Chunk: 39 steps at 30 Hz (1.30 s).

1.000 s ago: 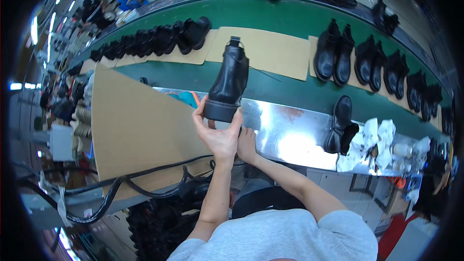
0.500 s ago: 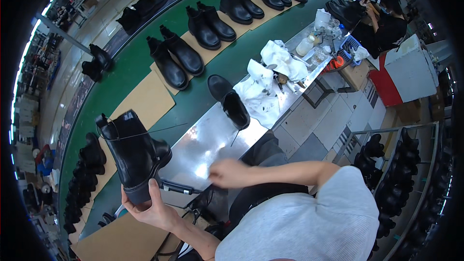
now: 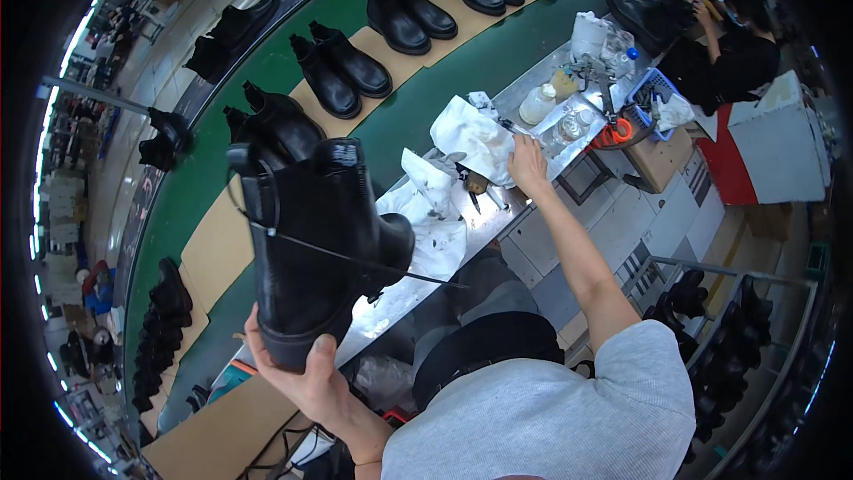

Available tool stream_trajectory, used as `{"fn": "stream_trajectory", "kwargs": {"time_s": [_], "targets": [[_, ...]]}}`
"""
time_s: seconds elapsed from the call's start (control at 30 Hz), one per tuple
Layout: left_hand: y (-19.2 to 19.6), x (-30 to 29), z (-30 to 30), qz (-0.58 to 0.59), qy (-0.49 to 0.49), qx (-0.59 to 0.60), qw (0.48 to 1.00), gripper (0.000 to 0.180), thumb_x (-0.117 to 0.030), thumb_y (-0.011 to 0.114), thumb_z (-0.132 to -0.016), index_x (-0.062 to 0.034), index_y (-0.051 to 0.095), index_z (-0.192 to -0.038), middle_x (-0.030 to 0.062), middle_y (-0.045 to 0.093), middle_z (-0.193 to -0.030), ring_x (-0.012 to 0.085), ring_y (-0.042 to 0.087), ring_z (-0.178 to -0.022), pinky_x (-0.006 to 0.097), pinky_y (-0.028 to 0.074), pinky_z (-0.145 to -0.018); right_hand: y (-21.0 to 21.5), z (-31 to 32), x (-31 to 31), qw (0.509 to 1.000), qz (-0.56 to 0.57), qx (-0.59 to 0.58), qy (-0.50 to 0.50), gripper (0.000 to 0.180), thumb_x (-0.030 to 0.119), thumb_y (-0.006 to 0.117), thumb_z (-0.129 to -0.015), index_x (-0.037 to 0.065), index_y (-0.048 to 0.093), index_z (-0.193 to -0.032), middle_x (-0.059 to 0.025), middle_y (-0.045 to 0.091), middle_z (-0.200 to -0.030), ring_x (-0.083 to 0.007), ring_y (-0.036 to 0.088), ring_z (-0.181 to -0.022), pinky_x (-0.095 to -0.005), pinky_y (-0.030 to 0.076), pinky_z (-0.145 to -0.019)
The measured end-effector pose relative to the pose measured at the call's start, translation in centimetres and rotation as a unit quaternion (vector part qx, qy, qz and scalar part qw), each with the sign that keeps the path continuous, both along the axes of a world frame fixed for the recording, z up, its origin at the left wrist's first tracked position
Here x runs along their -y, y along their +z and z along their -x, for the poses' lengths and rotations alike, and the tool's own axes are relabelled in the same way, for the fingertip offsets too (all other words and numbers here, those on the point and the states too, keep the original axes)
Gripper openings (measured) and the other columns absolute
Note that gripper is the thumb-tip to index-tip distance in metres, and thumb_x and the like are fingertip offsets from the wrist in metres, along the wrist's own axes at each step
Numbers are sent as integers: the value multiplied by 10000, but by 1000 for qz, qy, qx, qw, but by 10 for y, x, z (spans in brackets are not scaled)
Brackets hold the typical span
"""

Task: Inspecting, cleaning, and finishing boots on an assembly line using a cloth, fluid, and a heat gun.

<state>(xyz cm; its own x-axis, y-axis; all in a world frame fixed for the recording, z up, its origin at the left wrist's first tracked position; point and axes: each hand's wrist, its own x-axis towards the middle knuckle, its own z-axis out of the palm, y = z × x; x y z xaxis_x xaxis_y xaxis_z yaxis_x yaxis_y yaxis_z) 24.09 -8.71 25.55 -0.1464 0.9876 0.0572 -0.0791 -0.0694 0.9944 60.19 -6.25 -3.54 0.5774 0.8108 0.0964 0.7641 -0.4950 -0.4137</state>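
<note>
My left hand (image 3: 306,378) grips a black ankle boot (image 3: 311,249) by its sole and holds it up close at the lower left, toe pointing right. A thin black cord (image 3: 355,262) stretches across the boot toward the bench. My right arm reaches out to the metal workbench (image 3: 418,289). There my right hand (image 3: 529,164) lies with bent fingers on the edge of a crumpled white cloth (image 3: 471,133); whether it grips the cloth is unclear. A small brown-tipped tool (image 3: 475,185) lies just left of that hand, beside another white cloth (image 3: 431,213).
Behind the bench runs a green conveyor (image 3: 267,62) carrying pairs of black boots (image 3: 342,71) on cardboard sheets. Bottles (image 3: 538,102), a blue basket (image 3: 653,93) and orange scissors (image 3: 617,133) stand at the bench's right end. A person in black (image 3: 724,44) works at the upper right.
My right hand has left the spot near my body and reached out to the white cloth. The boot in my left hand has come up closer to the camera.
</note>
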Motion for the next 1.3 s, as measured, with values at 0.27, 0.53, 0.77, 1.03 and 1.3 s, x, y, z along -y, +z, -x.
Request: {"fn": "stream_trajectory", "kwargs": {"time_s": [0.27, 0.53, 0.77, 1.03, 1.3], "targets": [[-12, -11, -44, 7, 48, -21, 999, 645, 23, 764, -605, 22, 479, -1184, 106, 576, -1059, 188, 583, -969, 306, 423, -920, 60, 75, -3, 958, -168, -161, 169, 355, 159, 643, -751, -2, 539, -1051, -179, 535, -1010, -349, 521, -930, -411, 449, -821], [-22, -38, -59, -11, 12, -39, 999, 628, 50, 778, -615, 22, 475, -1165, 117, 583, -1051, 176, 605, -920, 286, 484, -845, 68, 84, -35, 933, -106, -175, 298, 310, 213, 728, -717, -7, 592, -888, -115, 552, -799, -294, 544, -745, -367, 460, -660], [-44, -55, -68, 35, -86, -34, 995, 618, 10, 809, -597, 16, 491, -1128, 105, 576, -1033, 163, 597, -913, 278, 484, -837, 116, 37, 25, 836, -113, -527, 102, 231, 158, 745, -790, 69, 533, -764, 57, 502, -650, -53, 423, -535, -192, 320, -483], [-82, -53, -85, 91, -150, -120, 977, 669, -79, 843, -566, 18, 495, -1128, 103, 554, -1045, 178, 580, -940, 317, 489, -853, 156, 16, 133, 970, 33, -175, 169, 218, -29, 623, -688, 54, 689, -879, -60, 553, -755, -195, 581, -662, -316, 458, -595], [-101, -37, -95, 93, -195, -202, 955, 672, -110, 843, -550, 18, 507, -1117, 95, 553, -1022, 165, 578, -888, 291, 491, -812, 70, -42, 185, 863, -323, -386, -36, 321, -125, 352, -644, -7, 647, -688, -99, 587, -1041, -210, 551, -823, -331, 412, -853]]}}
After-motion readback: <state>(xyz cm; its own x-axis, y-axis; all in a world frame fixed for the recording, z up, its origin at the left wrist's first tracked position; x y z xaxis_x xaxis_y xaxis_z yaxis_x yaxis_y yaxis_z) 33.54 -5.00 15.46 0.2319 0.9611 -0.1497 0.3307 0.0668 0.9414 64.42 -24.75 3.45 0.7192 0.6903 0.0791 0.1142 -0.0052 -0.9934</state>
